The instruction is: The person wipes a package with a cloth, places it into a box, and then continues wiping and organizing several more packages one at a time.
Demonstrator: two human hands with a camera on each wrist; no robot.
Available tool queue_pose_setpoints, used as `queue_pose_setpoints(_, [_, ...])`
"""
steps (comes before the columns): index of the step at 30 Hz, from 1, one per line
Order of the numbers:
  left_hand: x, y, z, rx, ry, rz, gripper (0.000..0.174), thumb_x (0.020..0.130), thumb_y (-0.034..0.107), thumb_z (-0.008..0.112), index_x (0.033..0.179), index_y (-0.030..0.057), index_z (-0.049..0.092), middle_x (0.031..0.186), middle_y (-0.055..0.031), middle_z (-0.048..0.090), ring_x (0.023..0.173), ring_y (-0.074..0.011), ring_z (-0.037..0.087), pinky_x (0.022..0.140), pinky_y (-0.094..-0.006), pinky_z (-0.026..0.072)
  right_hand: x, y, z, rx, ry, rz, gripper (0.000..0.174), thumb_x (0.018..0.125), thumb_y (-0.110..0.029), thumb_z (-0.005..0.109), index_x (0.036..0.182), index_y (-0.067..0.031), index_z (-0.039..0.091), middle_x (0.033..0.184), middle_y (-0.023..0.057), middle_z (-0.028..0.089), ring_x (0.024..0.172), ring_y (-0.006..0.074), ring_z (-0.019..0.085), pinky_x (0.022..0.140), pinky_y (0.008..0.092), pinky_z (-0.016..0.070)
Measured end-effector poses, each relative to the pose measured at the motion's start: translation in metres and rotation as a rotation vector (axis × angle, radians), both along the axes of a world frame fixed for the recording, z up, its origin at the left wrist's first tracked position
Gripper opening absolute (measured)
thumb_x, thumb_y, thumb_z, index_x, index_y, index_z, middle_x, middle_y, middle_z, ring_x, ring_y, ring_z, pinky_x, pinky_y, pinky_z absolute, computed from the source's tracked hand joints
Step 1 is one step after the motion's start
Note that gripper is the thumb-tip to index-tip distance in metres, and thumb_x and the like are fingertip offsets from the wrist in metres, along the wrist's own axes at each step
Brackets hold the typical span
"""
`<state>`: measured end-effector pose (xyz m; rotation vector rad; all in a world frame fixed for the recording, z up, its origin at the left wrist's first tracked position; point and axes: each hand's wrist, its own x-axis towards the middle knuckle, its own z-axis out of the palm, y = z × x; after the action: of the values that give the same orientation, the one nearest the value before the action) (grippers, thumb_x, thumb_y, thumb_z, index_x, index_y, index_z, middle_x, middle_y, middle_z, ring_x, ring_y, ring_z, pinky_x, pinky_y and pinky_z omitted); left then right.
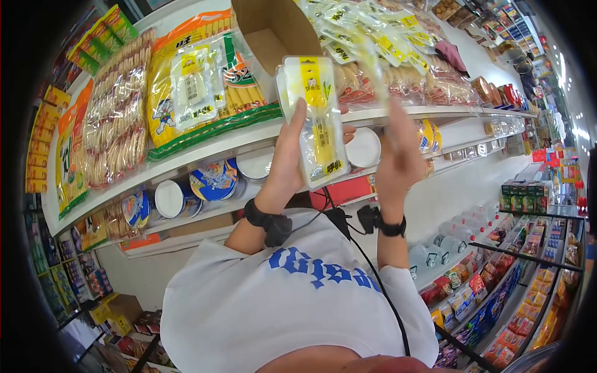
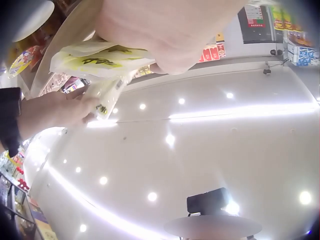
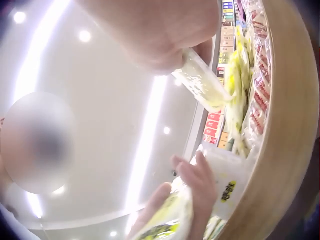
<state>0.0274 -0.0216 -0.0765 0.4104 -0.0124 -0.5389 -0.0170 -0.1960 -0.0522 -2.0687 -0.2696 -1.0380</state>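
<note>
My left hand grips a small stack of clear packets with yellow labels, thumb over the front, in the head view. To its right my right hand, blurred, pinches another such packet by its lower end. In the left wrist view the held packets lie under the left hand, and the right hand holds its packet. The right wrist view shows the single packet in the right hand, with the left hand below around its packets.
An open cardboard box stands behind the left hand. Similar packets are piled on the shelf at the back right. Large bags of yellow sticks lie at left, with two packets on top. Round tubs fill the lower shelf.
</note>
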Motion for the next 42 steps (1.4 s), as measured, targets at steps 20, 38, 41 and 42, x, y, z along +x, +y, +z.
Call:
queue_pose_setpoints(20, [-0.002,0.005,0.003,0.038,-0.137,0.052,0.055,0.095,0.022,0.054,0.144,-0.0007,0.045,0.134,-0.0174,0.062,0.109,-0.0271,0.067,0.096,-0.0403,0.055,-0.029,0.026,0.006,-0.288,0.292,0.49,0.077,0.065,-0.026,0.091,0.136,-0.0113,0.064,0.149,0.0153,0.052,0.14,0.0405,0.046,0.115,0.0552,0.0374])
queue_pose_setpoints(38, [-0.008,0.012,0.004,0.173,-0.125,0.06,0.053,0.091,0.008,0.059,0.142,-0.0032,0.046,0.135,-0.0184,0.061,0.108,-0.0263,0.068,0.092,-0.0394,0.0577,0.01,0.002,0.027,-0.319,0.212,0.52,0.059,0.078,-0.027,0.084,0.13,-0.0081,0.064,0.142,0.0156,0.056,0.138,0.0376,0.05,0.119,0.059,0.0281])
queue_pose_setpoints(41, [-0.008,0.014,0.016,0.191,-0.146,0.076,0.058,0.088,0.012,0.058,0.142,-0.0054,0.046,0.131,-0.0216,0.063,0.096,-0.0289,0.071,0.087,-0.0413,0.0599,0.051,-0.025,0.013,-0.181,0.119,0.194,0.034,0.089,-0.015,0.069,0.121,-0.0038,0.066,0.145,0.0197,0.054,0.14,0.0403,0.046,0.12,0.0575,0.0271])
queue_pose_setpoints(42, [-0.009,0.014,0.016,0.19,-0.149,0.088,0.058,0.088,0.012,0.058,0.142,-0.0058,0.045,0.131,-0.0215,0.063,0.096,-0.029,0.071,0.086,-0.0413,0.06,0.066,-0.035,0.006,-0.224,0.089,0.05,0.032,0.09,-0.013,0.067,0.12,-0.003,0.066,0.146,0.0204,0.053,0.141,0.0407,0.045,0.12,0.0574,0.0269])
